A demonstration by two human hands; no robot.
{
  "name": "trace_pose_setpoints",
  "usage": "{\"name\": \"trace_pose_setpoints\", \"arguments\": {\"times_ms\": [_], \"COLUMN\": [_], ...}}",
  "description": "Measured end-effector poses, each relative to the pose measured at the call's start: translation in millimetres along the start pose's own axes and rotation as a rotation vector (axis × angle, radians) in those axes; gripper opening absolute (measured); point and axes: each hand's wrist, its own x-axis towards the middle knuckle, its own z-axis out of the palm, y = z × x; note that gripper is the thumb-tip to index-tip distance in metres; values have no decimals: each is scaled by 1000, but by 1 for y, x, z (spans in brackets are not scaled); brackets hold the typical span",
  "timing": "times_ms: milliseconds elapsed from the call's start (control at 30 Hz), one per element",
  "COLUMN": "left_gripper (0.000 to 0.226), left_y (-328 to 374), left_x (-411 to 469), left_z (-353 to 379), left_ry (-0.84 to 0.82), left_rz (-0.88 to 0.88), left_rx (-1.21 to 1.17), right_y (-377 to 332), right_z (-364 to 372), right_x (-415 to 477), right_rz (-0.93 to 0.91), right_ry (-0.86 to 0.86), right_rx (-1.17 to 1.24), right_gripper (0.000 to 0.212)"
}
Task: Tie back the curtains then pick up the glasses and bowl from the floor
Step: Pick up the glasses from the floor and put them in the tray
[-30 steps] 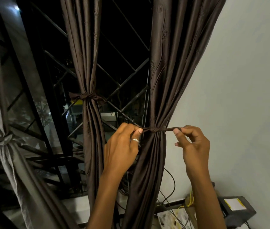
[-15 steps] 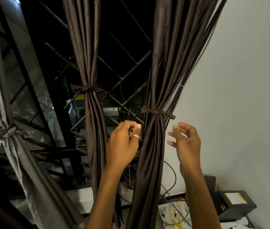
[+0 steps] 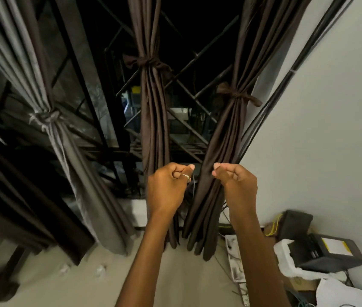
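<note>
Below the curtain knot (image 3: 237,96), left hand (image 3: 166,191) and right hand (image 3: 238,187) sit curled, empty, apart; if slack, knot may slip.

The right curtain (image 3: 226,134) and middle curtain (image 3: 153,120) are plain dark brown. The left curtain (image 3: 71,156) is silvery grey, perhaps with a faint pattern, though it is too blurred to be sure. The wall (image 3: 331,107) is off-white and the floor (image 3: 186,273) beige. The box (image 3: 322,255) is black with a yellow label (image 3: 336,245), and the ring (image 3: 187,177) is silver.
</note>
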Motion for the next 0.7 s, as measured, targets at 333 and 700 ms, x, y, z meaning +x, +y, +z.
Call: {"name": "trace_pose_setpoints", "arguments": {"times_ms": [333,700], "left_gripper": [16,22], "left_y": [-36,-74], "left_x": [-48,-51], "left_z": [-50,-162], "left_ry": [57,18], "left_rz": [-134,-195], "left_rx": [-6,-17], "right_y": [23,-5], "right_z": [47,144], "right_x": [-53,-105], "right_rz": [80,137], "right_ry": [-238,-311], "right_rx": [30,1], "right_gripper": [17,39]}}
